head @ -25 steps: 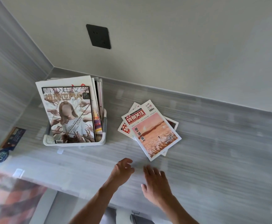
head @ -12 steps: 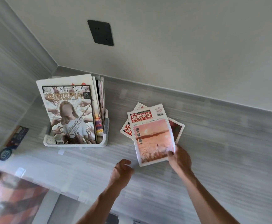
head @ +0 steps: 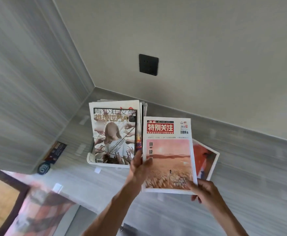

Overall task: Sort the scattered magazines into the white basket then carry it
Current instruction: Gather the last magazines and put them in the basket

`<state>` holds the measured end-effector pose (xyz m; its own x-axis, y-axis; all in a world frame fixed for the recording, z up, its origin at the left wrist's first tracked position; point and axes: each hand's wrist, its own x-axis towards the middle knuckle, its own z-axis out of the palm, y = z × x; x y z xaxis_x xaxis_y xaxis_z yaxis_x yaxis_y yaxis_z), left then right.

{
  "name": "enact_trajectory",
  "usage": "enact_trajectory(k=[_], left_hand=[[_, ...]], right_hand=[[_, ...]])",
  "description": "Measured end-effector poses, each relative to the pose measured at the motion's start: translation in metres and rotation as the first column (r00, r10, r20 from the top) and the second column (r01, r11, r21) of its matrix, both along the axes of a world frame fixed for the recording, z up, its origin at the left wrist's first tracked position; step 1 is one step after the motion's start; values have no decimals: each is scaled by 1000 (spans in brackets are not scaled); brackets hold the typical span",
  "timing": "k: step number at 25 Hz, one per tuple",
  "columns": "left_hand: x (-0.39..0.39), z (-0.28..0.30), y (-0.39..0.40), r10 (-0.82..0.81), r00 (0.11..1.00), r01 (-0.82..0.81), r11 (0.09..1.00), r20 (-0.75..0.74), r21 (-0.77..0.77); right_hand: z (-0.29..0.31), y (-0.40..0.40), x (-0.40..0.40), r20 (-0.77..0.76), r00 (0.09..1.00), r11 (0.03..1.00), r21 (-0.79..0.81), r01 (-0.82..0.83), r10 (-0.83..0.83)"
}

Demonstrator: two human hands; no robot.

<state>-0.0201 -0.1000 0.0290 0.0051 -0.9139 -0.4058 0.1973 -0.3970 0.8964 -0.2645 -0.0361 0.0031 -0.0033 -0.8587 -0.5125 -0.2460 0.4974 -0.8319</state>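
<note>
I hold a magazine with a pink sunset cover and red title block (head: 169, 155) lifted off the grey desk. My left hand (head: 138, 167) grips its left edge and my right hand (head: 202, 191) pinches its lower right corner. Another magazine with a red cover (head: 204, 159) lies flat on the desk behind it, mostly hidden. The white basket (head: 92, 160) stands to the left, holding several upright magazines; the front one (head: 113, 135) shows a figure ringed by hands. The lifted magazine sits just right of the basket.
The grey desk (head: 250, 184) fills a corner between a striped side panel and a beige wall with a black socket plate (head: 148, 64). A dark bookmark and a round tag (head: 44, 168) lie at the desk's left. A patterned cushion (head: 37, 215) shows below the front edge.
My right hand took the sunset magazine and lifted it off the pile; my left hand came up and gripped its left edge. The view swung so the basket now appears nearer the centre.
</note>
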Motion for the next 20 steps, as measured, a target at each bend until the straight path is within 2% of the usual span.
enact_trajectory(k=[2,4,6,9,11,12,14,16,17,19,20], left_hand=[[35,14,-10,-50,999,50,992,1,-112],[68,23,-22,-77,984,108,975,160,-194],[103,33,-39,-3,970,59,972,241,-227],[151,38,-69,156,969,-96,952,194,-289],[177,35,-83,213,911,-97,943,353,-317],[188,31,-86,196,870,-69,957,452,-281],[203,12,-86,92,790,6,987,606,-158],[208,-8,-83,-15,707,48,998,707,-28],[208,-15,-80,-7,658,12,1000,753,0],[204,-21,-73,125,555,-117,991,822,-72],[201,-21,-69,212,520,-127,977,827,-171]], right_hand=[[20,-31,31,-42,997,995,-77,65,-68],[41,-70,69,48,992,987,-105,121,-117],[56,-110,111,104,985,978,-146,151,-137],[66,-154,167,95,990,949,-287,131,-108],[60,-168,192,22,998,948,-311,61,-58],[52,-171,202,-36,999,957,-291,19,-30],[32,-165,213,-127,992,977,-213,-20,-8],[14,-155,215,-117,993,990,-138,15,-31],[9,-150,214,-102,994,993,-115,38,-50],[3,-140,204,-105,990,987,-140,74,-90],[0,-134,195,-123,987,982,-171,81,-102]])
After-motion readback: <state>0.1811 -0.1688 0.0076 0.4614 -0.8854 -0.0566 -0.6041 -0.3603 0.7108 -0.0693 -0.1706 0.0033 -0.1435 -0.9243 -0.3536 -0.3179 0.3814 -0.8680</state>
